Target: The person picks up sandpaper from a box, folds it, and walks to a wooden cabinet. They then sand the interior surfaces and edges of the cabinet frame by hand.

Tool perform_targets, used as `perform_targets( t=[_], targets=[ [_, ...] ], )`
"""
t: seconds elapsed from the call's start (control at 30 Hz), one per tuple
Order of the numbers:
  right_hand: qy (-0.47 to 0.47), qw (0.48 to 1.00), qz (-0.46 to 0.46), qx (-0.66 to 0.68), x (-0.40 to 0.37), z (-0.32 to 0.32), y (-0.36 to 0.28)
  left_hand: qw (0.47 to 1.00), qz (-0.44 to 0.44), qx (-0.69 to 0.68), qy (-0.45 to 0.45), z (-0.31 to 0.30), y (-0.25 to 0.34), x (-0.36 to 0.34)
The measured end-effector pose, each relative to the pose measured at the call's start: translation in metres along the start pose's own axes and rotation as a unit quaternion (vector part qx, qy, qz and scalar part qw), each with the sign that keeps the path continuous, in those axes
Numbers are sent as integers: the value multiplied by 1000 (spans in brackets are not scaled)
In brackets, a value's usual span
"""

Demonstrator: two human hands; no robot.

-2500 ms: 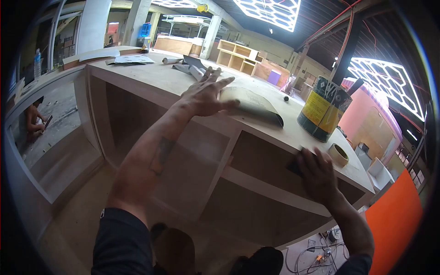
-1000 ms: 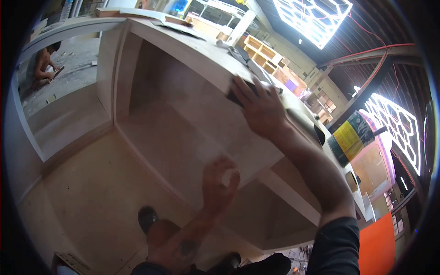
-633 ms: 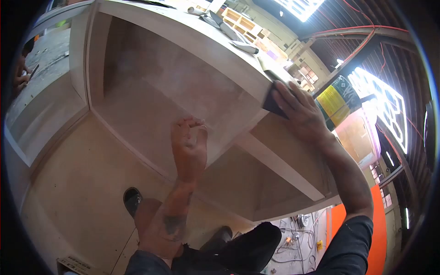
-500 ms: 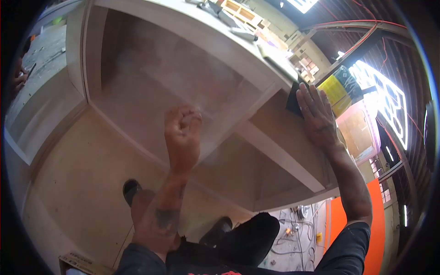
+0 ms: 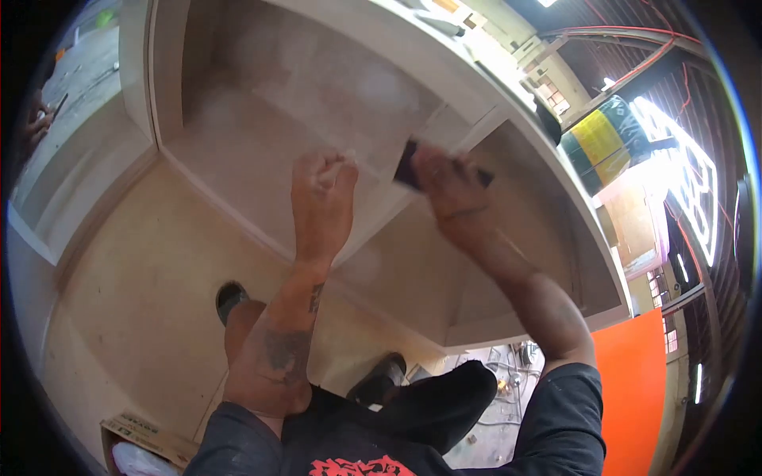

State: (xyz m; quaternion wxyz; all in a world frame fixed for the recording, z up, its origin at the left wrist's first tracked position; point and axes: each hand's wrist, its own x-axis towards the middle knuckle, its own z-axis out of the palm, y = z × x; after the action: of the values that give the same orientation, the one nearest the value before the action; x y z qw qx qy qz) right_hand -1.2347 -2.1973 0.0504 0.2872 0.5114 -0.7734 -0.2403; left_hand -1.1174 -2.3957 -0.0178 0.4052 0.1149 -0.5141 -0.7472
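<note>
A pale wooden cabinet (image 5: 381, 226) with open compartments and dividers lies before me, and whitish dust hangs inside it. My right hand (image 5: 454, 190) is closed on a dark sheet of sandpaper (image 5: 406, 165), whose corners stick out on both sides of the fingers. It is over the compartments near a divider, slightly blurred; contact with the wood cannot be made out. My left hand (image 5: 324, 198) is a closed fist to the left of it, in front of the larger dusty compartment. Whatever the left fingers may hold is hidden.
Another person's hand (image 5: 36, 127) with a thin tool shows at the far left. A cardboard box (image 5: 131, 432) stands at lower left. Cables (image 5: 512, 377) lie on the floor beside an orange panel (image 5: 631, 389). A yellow-and-green container (image 5: 599, 143) stands beyond the cabinet.
My right hand has moved left from the cabinet's upper edge to over the compartments, carrying the sandpaper; its flat fingers have closed. My left fist has shifted slightly upward in view.
</note>
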Motion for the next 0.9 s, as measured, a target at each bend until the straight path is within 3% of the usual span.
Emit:
perform_targets(
  t=[0.1,0.2,0.27,0.37,0.43,0.47,0.57,0.67,0.77,0.83,0.9],
  targets=[
    [10,996,-56,68,-13,-2,-7,1000,-4,29,-3,6,-6,-1],
    [-39,997,-28,-67,-4,-36,29,997,18,76,-7,6,-9,-3],
    [36,995,28,-94,14,-78,30,996,43,74,-7,1,-7,-5],
    [24,992,66,-108,9,-40,1,997,1,82,-6,-8,-8,-1],
    [-32,993,78,78,-13,35,-27,995,17,96,1,-12,-6,1],
    [-38,996,39,66,-21,59,-48,994,29,102,2,-15,-5,4],
    [-42,988,-47,141,-37,36,-84,995,-3,101,15,-26,-16,13],
    [-60,984,-21,169,-65,-1,-82,998,29,60,1,-32,-7,13],
    [-42,982,97,157,-97,-32,-50,997,-41,71,-8,-27,12,5],
    [40,984,157,80,-124,-35,-23,995,-58,84,-17,-20,21,0],
    [-15,973,229,16,-151,-41,-3,993,-60,92,-38,-13,17,-4]
  ],
)
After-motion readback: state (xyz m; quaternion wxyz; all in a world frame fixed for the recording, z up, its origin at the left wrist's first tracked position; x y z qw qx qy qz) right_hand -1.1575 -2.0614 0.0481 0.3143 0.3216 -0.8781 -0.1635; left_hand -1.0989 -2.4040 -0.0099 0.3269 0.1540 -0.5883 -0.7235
